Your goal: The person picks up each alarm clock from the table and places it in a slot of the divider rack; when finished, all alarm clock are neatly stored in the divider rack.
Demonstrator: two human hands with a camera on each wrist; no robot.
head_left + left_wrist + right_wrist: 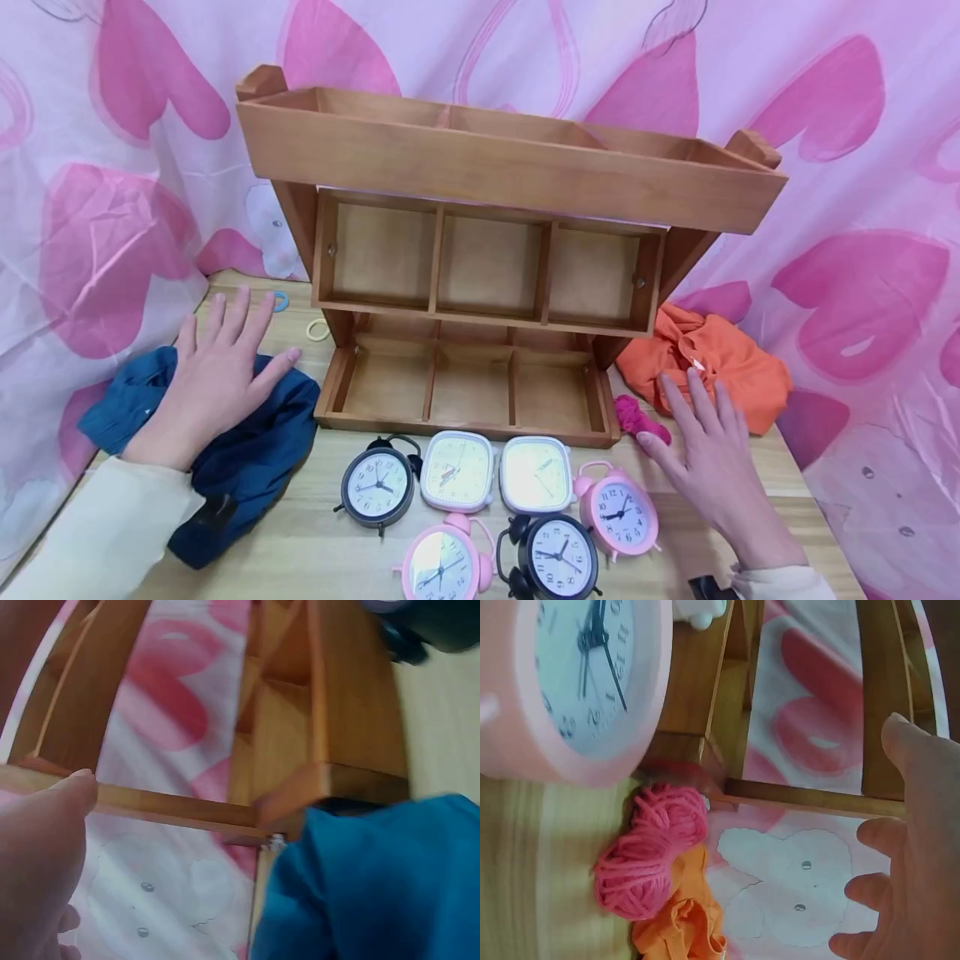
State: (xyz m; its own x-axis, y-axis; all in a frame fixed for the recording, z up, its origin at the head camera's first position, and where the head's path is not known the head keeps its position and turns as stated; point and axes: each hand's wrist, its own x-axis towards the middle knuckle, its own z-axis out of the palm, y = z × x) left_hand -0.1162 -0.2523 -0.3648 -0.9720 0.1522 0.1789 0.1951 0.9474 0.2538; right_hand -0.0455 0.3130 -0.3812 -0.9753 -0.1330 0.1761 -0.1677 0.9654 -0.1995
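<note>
My left hand [221, 371] is spread flat in the air above a dark blue cloth [255, 450], holding nothing. On the other side my right hand [712, 458], fingers extended, hovers near an orange cloth [712, 367] and a pink yarn skein [641, 419]. Between the hands stands a tiered wooden rack [510, 167] with divided trays. In front of it are black alarm clocks [378, 485] [562, 557], pink alarm clocks [621, 512] [441, 567] and white square clocks [457, 469] [536, 473]. In the right wrist view, a pink clock [592, 682] looms close beside the yarn.
A blue ring [281, 301] and a cream ring [317, 330] lie on the wooden table [322, 533] left of the rack. A curtain with pink hearts [480, 50] hangs behind and at both sides.
</note>
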